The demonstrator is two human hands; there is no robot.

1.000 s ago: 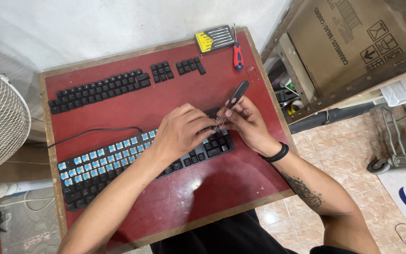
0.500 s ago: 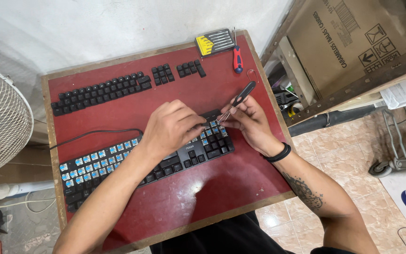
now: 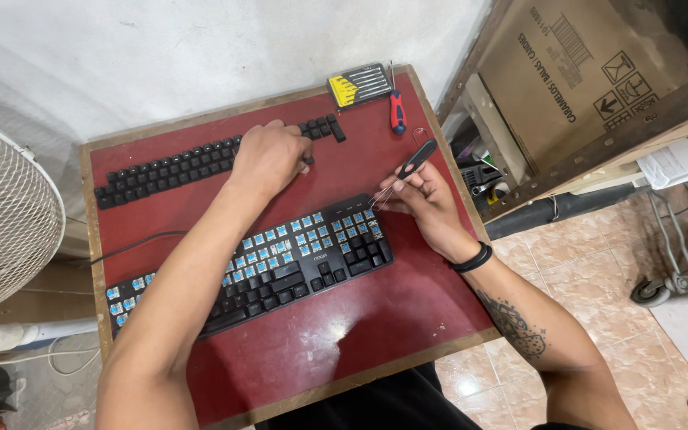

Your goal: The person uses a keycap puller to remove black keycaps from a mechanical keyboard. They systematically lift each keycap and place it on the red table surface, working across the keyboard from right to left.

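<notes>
left hand (image 3: 268, 155) is resting loosely on the keycap row (image 3: 169, 169) up top, while right hand (image 3: 424, 195) is pinching the keycap puller (image 3: 408, 169), angled toward the keyboard (image 3: 280, 263).

Both forearms are bare, with no sleeves in view. The right hand (image 3: 424, 195), at centre right of the frame, has a black band around its wrist. Lower right, a dark tattoo of fine dotted and leafy shapes marks the right forearm. The left hand (image 3: 268, 155), upper centre, wears no ring or band. Dark clothing shows at the bottom edge
</notes>
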